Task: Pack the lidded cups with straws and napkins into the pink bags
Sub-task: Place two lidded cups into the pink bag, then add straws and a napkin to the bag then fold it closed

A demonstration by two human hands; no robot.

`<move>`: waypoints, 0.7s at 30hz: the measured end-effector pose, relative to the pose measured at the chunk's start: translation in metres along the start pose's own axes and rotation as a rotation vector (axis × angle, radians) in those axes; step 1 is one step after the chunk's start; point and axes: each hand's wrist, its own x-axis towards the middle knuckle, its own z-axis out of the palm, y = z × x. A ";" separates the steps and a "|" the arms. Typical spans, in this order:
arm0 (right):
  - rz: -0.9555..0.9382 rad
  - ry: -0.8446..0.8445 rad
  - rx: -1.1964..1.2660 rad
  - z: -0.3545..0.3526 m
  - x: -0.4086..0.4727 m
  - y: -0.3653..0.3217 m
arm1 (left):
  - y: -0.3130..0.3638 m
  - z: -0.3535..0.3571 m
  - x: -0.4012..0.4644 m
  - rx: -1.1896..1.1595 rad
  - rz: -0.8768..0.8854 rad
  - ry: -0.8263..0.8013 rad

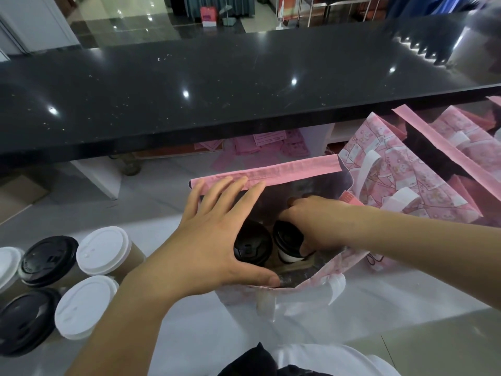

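A pale, glossy table is carrying an open pink bag at its middle, five lidded cups clustering at the left edge, and more pink bags lying toward the right, beneath a raised black counter.

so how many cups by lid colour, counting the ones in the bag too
black lids: 4, two on the table, two inside the open pink bag
white lids: 3, on the table
total: 7
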 end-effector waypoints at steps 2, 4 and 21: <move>-0.009 -0.010 0.017 -0.002 -0.007 0.002 | -0.001 0.000 0.001 0.002 -0.001 0.005; -0.009 -0.020 0.073 -0.009 -0.020 0.003 | -0.002 0.000 0.001 0.009 -0.004 0.015; -0.116 0.467 0.293 -0.012 -0.122 -0.037 | 0.027 0.024 -0.053 -0.150 -0.327 0.554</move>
